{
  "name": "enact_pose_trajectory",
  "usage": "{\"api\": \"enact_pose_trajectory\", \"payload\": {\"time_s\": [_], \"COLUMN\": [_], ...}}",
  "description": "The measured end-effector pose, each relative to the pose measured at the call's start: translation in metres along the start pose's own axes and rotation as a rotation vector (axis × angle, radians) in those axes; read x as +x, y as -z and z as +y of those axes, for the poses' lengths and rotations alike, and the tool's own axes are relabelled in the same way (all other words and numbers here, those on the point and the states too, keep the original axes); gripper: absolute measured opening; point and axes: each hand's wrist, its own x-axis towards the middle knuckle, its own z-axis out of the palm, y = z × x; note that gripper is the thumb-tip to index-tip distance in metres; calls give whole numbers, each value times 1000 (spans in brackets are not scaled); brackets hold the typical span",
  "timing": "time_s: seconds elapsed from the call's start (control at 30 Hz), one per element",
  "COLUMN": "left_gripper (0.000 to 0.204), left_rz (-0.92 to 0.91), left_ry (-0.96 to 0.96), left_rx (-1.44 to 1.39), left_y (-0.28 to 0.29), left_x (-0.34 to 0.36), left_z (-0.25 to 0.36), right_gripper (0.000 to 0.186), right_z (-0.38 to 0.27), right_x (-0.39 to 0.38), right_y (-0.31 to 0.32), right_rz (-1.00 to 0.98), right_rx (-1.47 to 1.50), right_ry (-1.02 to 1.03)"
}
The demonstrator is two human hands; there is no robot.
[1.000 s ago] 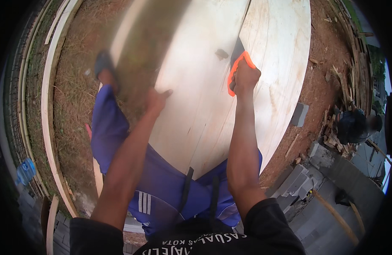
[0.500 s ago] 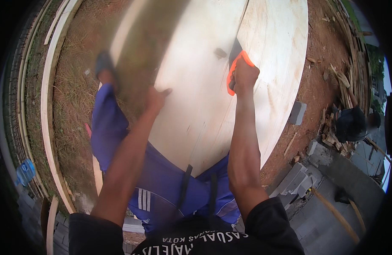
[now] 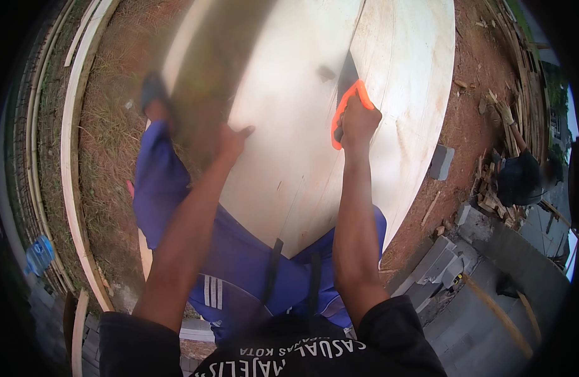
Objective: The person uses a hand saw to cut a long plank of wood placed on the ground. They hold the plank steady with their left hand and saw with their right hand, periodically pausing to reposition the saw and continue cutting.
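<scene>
A pale plywood sheet point(image 3: 283, 169) lies in front of me, reaching from my legs to the far edge of the view. My right hand point(image 3: 361, 120) is closed round the orange and black handle of a handsaw point(image 3: 346, 72). The saw's dark blade sits at a long cut line that runs away up the sheet; its lower part is hidden. On the sheet's left edge rests my left hand point(image 3: 232, 143), thumb on top, the other fingers mostly out of sight over the edge. A blurred dark smudge point(image 3: 326, 73) shows left of the blade.
Long timber point(image 3: 69, 138) lies on the grass at left, near a blue plastic bottle point(image 3: 39, 254). Right of the sheet are a grey block point(image 3: 441, 162), scrap wood point(image 3: 490, 198) and concrete blocks point(image 3: 434, 264). Another person point(image 3: 522, 179) reaches toward stacked wood at far right.
My right hand and the saw have come slightly back toward me. The left hand keeps its place on the sheet's edge. The other person's arm has shifted a little.
</scene>
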Motion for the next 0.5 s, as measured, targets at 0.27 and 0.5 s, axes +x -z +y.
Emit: {"api": "enact_pose_trajectory", "payload": {"time_s": [0.27,0.5], "left_gripper": [77,64], "left_rz": [-19,43], "left_ry": [47,-18], "left_rx": [65,-47], "left_y": [1,-1], "left_x": [-1,-9], "left_z": [13,10], "right_gripper": [11,11], "right_z": [24,-4], "right_x": [-63,-30], "right_y": [30,20], "right_rz": [48,-9], "right_rx": [34,79], "right_ry": [54,-22]}}
